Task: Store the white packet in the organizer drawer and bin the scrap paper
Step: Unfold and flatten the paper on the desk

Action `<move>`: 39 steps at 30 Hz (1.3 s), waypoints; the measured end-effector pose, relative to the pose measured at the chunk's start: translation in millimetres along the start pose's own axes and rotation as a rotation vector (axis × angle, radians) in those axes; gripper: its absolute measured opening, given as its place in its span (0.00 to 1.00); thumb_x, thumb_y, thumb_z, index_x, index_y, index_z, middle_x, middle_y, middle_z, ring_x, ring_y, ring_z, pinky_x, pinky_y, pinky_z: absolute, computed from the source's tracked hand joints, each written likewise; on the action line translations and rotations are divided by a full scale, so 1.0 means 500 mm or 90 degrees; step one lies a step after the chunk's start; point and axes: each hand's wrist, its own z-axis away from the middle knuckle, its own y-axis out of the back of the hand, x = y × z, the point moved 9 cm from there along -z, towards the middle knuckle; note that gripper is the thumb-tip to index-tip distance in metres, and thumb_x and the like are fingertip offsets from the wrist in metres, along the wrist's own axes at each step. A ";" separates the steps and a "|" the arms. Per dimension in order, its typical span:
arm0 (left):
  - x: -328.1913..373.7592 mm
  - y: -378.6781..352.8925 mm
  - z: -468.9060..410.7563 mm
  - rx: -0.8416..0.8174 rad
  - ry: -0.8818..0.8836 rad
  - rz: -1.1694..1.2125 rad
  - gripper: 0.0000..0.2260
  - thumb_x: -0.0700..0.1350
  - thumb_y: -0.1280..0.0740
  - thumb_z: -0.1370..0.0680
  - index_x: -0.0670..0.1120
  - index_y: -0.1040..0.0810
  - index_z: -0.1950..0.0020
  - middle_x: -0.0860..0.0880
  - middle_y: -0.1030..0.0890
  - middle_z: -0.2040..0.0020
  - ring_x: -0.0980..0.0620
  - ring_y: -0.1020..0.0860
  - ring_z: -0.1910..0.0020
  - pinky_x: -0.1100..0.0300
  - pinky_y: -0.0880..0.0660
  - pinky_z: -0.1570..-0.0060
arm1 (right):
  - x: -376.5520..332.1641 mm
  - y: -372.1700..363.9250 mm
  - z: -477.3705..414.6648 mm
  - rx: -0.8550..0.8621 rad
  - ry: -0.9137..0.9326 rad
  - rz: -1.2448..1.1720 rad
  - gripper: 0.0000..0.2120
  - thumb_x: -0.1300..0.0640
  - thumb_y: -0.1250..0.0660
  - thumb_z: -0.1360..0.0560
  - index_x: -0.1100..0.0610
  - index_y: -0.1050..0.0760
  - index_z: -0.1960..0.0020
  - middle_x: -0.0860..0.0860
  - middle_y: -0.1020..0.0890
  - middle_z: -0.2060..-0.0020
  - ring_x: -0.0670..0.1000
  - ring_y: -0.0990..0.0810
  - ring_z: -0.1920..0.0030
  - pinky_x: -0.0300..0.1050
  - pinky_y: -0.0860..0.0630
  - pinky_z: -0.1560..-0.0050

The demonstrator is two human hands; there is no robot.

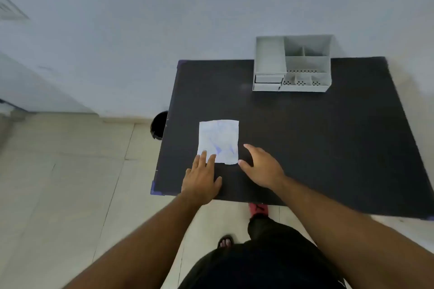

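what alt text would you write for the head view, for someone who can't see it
A person's two hands reach for a white packet lying flat on a black table: left hand with fingertips on its near edge, right hand open beside it. A grey organizer stands at the table's far edge, and a dark bin shows on the floor to the left.

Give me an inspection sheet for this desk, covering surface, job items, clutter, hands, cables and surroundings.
Surface: black table, matte, against a pale wall.
Job's things: creased white paper lying flat near the front left; grey organizer at the back edge, drawers at its left front look closed; dark round bin on the floor beside the table's left edge. No separate packet seen.
Clutter: nothing seen.
Grippers: left hand open, fingertips on the paper's near edge; right hand open, beside the paper's right corner.
Cables: nothing seen.
Surroundings: tiled floor.
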 end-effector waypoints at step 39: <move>-0.003 0.199 -0.300 -0.008 0.006 0.329 0.07 0.46 0.34 0.22 0.48 0.16 0.50 0.50 0.15 0.56 0.49 0.17 0.56 0.51 0.19 0.54 | 0.010 0.104 -0.222 0.064 0.000 -0.327 0.20 0.46 0.36 0.21 0.47 0.30 0.30 0.43 0.25 0.36 0.43 0.25 0.39 0.45 0.25 0.41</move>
